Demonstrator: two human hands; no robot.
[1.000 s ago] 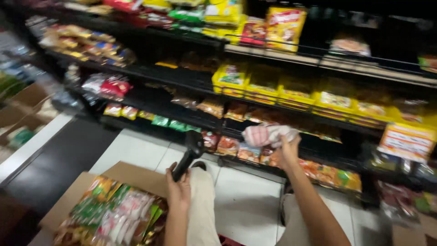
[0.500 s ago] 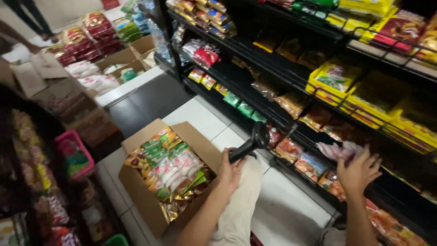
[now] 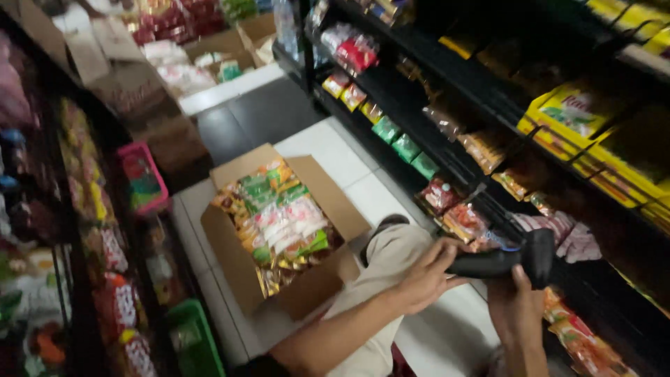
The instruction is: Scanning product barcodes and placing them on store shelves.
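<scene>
I hold a black handheld scanner [image 3: 504,260] low in front of the shelf. My left hand [image 3: 424,276] grips its handle end. My right hand [image 3: 515,306] comes up from below and closes on its head end. Just behind the scanner, pink and white snack packets [image 3: 558,229] lie on the lowest shelf. An open cardboard box [image 3: 317,283] full of colourful snack packets [image 3: 283,220] stands on the white tiled floor to my left, beside my bent knee in beige trousers [image 3: 391,255].
Dark shelves [image 3: 447,77] with yellow, green and red packets run along the right. A rack of hanging snacks [image 3: 98,209], a pink basket [image 3: 143,178] and a green basket [image 3: 192,335] line the left. More boxes [image 3: 230,42] sit farther down the aisle.
My right hand has left the pink and white packets on the low shelf and come down to the scanner. My view has swung left and down toward the box.
</scene>
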